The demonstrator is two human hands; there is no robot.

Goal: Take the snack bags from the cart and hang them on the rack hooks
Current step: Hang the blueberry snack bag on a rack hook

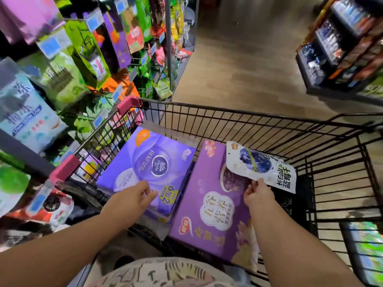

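A white snack bag (259, 165) with a blueberry picture hangs over the black wire cart (269, 125). My right hand (258, 194) pinches its lower edge, above a large purple box (211, 206) lying in the cart. My left hand (134, 196) hovers with relaxed fingers over a purple tissue pack (149, 162) beside that box and holds nothing. The rack (169, 48) of hooks with hanging snack bags (89, 50) fills the left side, next to the cart.
A dark shelf unit (342, 50) of goods stands at the far right across a wooden floor aisle (238, 59). Pink corner guards (129, 104) cap the cart's left rim. Low hanging bags (51, 204) crowd the cart's left side.
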